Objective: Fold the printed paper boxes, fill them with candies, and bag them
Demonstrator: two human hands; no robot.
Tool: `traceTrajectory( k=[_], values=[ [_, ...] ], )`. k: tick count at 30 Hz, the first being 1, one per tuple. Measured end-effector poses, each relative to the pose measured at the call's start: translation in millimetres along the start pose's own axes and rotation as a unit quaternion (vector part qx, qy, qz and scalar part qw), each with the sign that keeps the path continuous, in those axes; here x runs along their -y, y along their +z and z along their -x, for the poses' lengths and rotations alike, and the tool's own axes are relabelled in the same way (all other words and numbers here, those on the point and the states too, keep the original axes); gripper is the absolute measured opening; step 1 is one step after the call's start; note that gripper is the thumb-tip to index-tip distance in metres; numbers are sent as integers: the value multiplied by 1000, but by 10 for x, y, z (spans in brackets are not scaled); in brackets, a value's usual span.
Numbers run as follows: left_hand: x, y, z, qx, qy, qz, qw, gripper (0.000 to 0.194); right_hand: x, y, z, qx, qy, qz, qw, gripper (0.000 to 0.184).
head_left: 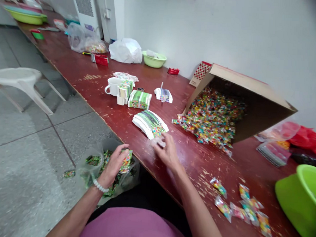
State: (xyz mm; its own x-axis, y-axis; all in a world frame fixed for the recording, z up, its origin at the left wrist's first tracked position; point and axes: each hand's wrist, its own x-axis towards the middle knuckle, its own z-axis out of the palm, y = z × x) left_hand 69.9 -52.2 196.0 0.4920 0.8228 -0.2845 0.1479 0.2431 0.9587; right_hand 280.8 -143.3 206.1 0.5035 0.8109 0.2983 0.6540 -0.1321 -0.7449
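Green candy packet [126,161]: gripped between thumb and fingers of the left hand [115,164], above the plastic bag [105,168]. The right hand [167,151], fingers partly spread, is positioned beside the card stack [150,123]; its contact cannot be determined.

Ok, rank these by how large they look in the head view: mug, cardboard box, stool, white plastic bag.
1. cardboard box
2. stool
3. white plastic bag
4. mug
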Motion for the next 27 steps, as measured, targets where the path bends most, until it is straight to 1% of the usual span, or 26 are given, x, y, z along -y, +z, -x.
traceTrajectory(
  k=[1,2,3,5,8,11,14,16,19,20,21,22,23,24,25,26,27],
  values=[
    [46,-89,-63,-42,15,-49,998,55,-111,-15,-157,-24,49,25,998,64],
    [87,-170,-121,-78,26,-92,992,59,-204,-25,-300,-29,87,56,994,65],
    [121,-241,-171,-96,35,-123,987,60,-276,-29,-421,-36,102,66,992,65],
    [159,-343,-234,-101,46,-154,982,61,-357,-9,-587,-47,131,81,987,68],
    [132,-382,-243,-93,70,-161,980,58,-385,71,-668,-71,168,72,981,62],
    [31,-308,-203,-113,112,-161,974,51,-399,134,-667,-106,199,35,974,52],
    [-104,-176,-151,-106,143,-154,972,43,-419,100,-648,-135,213,-39,967,45],
    [-209,-85,-109,-97,159,-150,971,39,-404,3,-596,-130,211,-110,962,43],
    [-380,27,-28,-77,171,-127,974,39,-286,-218,-407,-86,200,-215,952,41],
    [-435,60,4,-53,163,-104,980,40,-218,-293,-317,-67,196,-240,948,40],
    [-482,95,38,-11,143,-70,987,41,-139,-360,-221,-46,192,-263,945,38],
    [-519,133,75,51,109,-29,992,43,-51,-415,-123,-23,188,-284,940,37],
    [-543,175,114,130,61,17,990,45,40,-457,-29,6,185,-311,932,35],
    [-553,222,155,217,6,65,974,49,129,-484,58,40,180,-350,918,32],
    [-547,273,196,304,-50,111,945,55,213,-501,135,65,175,-381,905,29],
    [-530,325,237,377,-98,151,908,61,287,-509,199,85,170,-405,894,27],
    [-503,375,276,433,-135,186,872,67,350,-511,252,99,168,-421,886,25]
  ],
)
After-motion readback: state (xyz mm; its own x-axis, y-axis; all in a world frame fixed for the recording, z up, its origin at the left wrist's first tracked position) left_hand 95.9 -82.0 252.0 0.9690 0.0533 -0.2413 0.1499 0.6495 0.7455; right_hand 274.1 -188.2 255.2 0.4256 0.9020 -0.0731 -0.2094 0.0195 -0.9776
